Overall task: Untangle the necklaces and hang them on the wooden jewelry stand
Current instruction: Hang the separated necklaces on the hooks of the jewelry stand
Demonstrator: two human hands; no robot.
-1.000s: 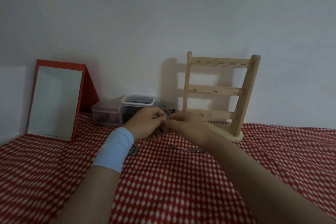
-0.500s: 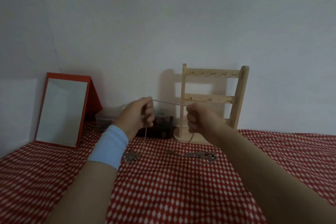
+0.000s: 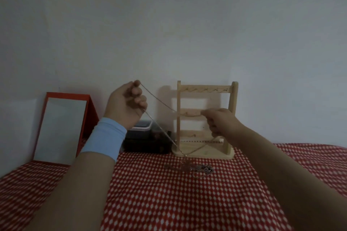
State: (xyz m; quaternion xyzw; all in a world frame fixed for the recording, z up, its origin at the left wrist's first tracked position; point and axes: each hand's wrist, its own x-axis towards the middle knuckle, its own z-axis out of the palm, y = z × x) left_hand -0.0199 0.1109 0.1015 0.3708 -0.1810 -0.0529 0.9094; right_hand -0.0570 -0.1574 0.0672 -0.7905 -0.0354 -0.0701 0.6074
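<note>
silver chain (image 3: 159, 100), thin, limp and snag-prone, stretches between the left hand (image 3: 127, 103), fingers (image 3: 138, 91) curled round it, and the right hand (image 3: 219, 122) pinching it before the wooden jewelry stand (image 3: 204, 90); its tail drops to the tangle (image 3: 197, 168) on the surface (image 3: 169, 202). best gripped near that tangle. the left hand has risen since.

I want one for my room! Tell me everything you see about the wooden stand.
The wooden stand is pale, bare wood: two upright posts, three cross bars with little hooks, and a flat base. It stands upright on the red checked cloth near the wall, beside a dark box. The hooks in view look empty. The right hand, pinching a thin necklace, is in front of the middle bar; whether either touches the stand is unclear.
</note>
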